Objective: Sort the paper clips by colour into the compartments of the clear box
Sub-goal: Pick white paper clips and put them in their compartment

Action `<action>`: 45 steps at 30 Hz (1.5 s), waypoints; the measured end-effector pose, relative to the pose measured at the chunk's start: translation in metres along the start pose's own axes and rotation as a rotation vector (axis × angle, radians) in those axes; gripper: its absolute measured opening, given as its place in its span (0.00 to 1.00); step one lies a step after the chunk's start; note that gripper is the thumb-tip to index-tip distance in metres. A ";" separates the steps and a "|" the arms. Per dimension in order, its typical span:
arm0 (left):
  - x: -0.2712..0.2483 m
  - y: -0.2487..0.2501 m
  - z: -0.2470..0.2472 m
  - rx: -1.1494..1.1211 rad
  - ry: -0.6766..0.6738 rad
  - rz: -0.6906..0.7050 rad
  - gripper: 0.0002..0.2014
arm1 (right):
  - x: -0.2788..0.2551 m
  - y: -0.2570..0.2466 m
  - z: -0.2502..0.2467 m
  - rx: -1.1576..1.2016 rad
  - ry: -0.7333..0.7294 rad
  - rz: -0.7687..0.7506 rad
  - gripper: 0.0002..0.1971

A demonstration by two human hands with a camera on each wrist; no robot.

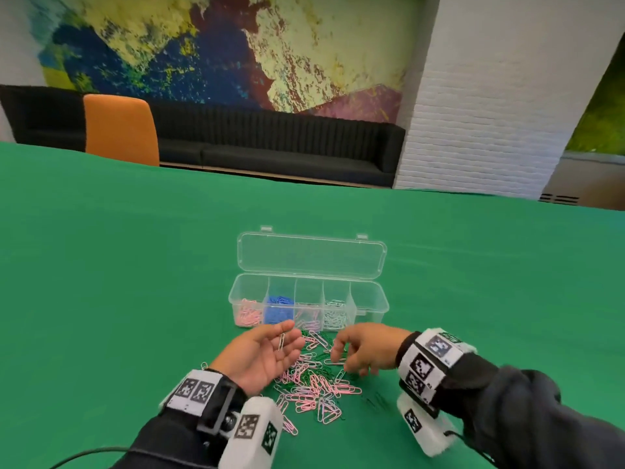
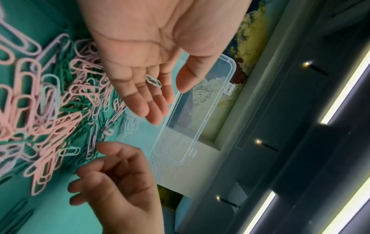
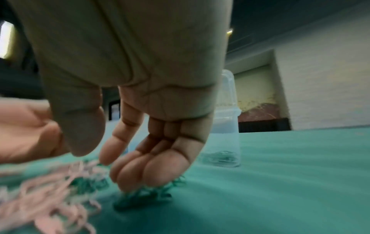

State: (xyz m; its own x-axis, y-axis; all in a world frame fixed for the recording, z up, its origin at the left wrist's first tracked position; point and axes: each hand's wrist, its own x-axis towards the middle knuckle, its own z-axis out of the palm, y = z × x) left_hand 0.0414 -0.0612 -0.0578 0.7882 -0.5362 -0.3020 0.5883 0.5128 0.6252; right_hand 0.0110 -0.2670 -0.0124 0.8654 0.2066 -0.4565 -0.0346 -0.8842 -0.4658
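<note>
Green cloth covers the table (image 1: 135, 265) under both my hands, with wide bare cloth out to either side and beyond the box. Behind it I see a black bench (image 1: 270, 143), an orange chair back (image 1: 120, 128) and a painted wall.

My left hand (image 1: 262, 355) lies palm up, fingers straight and relaxed, with one pale paper clip (image 1: 281, 340) resting loose across the fingers; nothing is pinched. My right hand (image 1: 363, 346) hangs palm down just to the right of it, fingers loosely curled, tips down at the heap of clips (image 1: 314, 384). I cannot tell whether they touch or hold a clip: the right wrist view is blurred there, and green clips (image 3: 152, 193) smear under the fingertips.

Just past both hands stands the clear box (image 1: 372, 299), lid open and upright behind it. Counting from my left hand's side, its compartments hold pink, blue, pale pink and white clips; what the last one holds is hard to make out. Some of the heap is hidden beneath my wrists.
</note>
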 end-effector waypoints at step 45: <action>0.007 0.008 -0.015 0.017 0.109 0.036 0.12 | 0.042 -0.036 0.012 -0.473 0.029 0.139 0.13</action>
State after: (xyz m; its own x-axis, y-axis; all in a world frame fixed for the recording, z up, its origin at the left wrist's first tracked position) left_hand 0.0540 -0.0506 -0.0659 0.8242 -0.4411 -0.3552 0.5571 0.5186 0.6486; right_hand 0.0425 -0.2216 -0.0239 0.8826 0.0676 -0.4653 0.0743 -0.9972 -0.0040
